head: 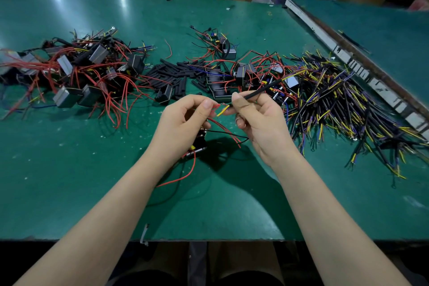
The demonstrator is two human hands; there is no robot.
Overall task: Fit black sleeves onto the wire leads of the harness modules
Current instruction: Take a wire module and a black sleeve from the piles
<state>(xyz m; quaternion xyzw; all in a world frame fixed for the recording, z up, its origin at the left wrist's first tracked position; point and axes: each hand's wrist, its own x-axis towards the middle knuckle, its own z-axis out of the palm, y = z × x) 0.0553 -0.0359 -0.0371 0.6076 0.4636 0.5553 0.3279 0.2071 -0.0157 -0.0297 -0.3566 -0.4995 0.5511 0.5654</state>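
While your left hand (183, 121) pinches the module's (197, 144) red lead (214, 106) mid-bench toward the near edge, keep your right hand's (257, 118) thumb and forefinger closed on the black sleeve (257, 92); align the tips, then slide on steadily.

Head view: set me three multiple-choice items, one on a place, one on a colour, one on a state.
1. Where does the heap of loose black sleeves lie?
A. between the two wire piles
B. at the near edge
C. on the far right table

2. What colour is the table?
A. grey
B. green
C. white

3. What does the right hand hold?
A. nothing
B. a module
C. a thin black-sleeved lead

Answers: 1 A, it lies mid-table between the piles. 2 B, the surface is green. 3 C, fingers pinch the lead near its yellow tip.
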